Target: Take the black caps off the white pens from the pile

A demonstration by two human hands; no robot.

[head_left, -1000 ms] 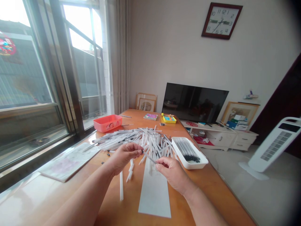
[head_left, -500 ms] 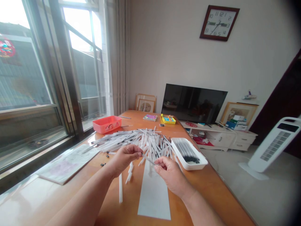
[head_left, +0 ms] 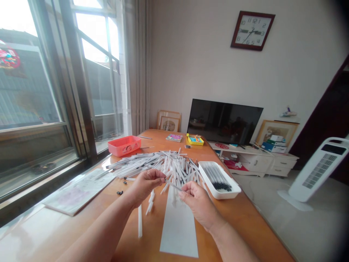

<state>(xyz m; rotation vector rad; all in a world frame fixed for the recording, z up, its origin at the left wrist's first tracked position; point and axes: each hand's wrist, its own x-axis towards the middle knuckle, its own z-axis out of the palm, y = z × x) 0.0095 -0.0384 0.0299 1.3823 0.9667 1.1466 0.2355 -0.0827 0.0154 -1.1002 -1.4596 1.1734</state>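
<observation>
At left, small black pieces [head_left: 120, 192] lie on the table [head_left: 215, 211] near the left hand [head_left: 147, 185], where a careless sweep could scatter them. In the middle, the fingers of that hand and of the right hand [head_left: 194, 196] pinch a thin pen [head_left: 173, 185] from either side, before a heaped pile of pens [head_left: 176, 168]; an uneven pull could make it slip and mix in. At right, a bump could knock the white tray [head_left: 228, 195] off the table's edge.
</observation>
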